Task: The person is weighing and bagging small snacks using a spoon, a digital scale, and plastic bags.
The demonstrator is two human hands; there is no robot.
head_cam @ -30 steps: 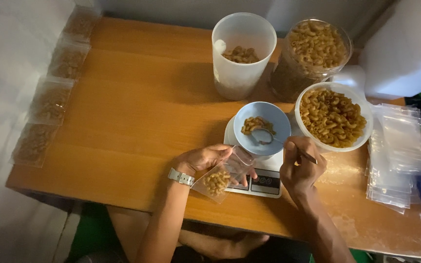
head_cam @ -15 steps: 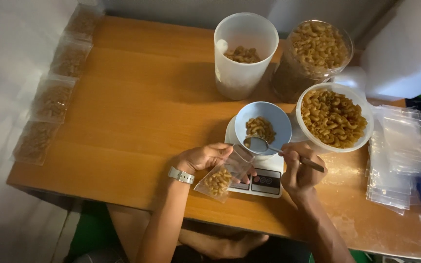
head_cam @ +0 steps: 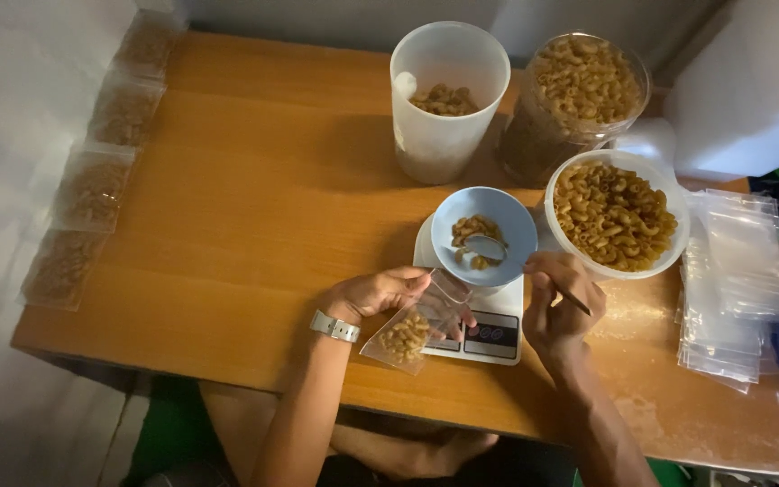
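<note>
My left hand (head_cam: 380, 293) holds a small clear plastic bag (head_cam: 410, 332) partly filled with elbow macaroni, its mouth held open beside the blue bowl (head_cam: 508, 233). That bowl sits on a white kitchen scale (head_cam: 484, 335) and holds a little macaroni. My right hand (head_cam: 559, 307) grips a metal spoon (head_cam: 484, 245) whose head rests inside the blue bowl. A watch is on my left wrist (head_cam: 334, 326).
A white bowl (head_cam: 613, 216) full of macaroni stands right of the scale. Behind are a white plastic jug (head_cam: 448, 99) and a clear jar (head_cam: 579, 95) of macaroni. Empty bags (head_cam: 737, 289) are stacked at the right. Filled bags (head_cam: 92, 185) line the table's left edge.
The spoon has moved from over the bag back into the blue bowl. My left hand keeps the bag in nearly the same place.
</note>
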